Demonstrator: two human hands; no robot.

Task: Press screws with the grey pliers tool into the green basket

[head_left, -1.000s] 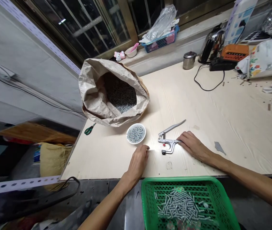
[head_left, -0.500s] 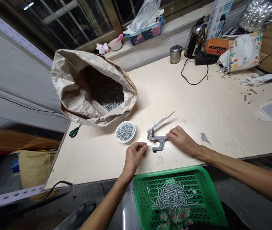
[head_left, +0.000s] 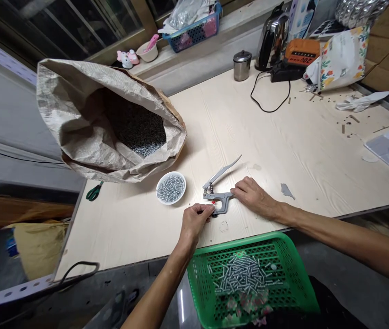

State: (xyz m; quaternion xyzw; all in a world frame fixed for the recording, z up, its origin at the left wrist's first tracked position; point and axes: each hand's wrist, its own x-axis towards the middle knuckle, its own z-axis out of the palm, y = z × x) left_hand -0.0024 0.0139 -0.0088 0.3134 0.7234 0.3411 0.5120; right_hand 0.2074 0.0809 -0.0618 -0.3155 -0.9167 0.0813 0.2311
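Grey metal press pliers [head_left: 219,186] lie on the pale wooden table [head_left: 283,151], their upper handle raised. My right hand [head_left: 253,194] rests on the lower handle and holds the tool down. My left hand [head_left: 196,220] has its fingertips pinched at the pliers' jaw; a small part between them is too small to make out. A white bowl of small metal screws [head_left: 170,187] stands just left of the tool. A green plastic basket [head_left: 249,278] with several metal pieces sits below the table edge near me.
A large open paper sack of dark screws [head_left: 112,123] stands at the left back. Green scissors [head_left: 94,192] lie by the left edge. A kettle [head_left: 272,32], steel canister [head_left: 241,65], black cable [head_left: 269,98] and scattered scraps occupy the far right.
My left hand moved right from beside the bowl up to the pliers' jaw, fingers pinched. The view shifted, so everything slid left and down. My right hand stayed on the handle.
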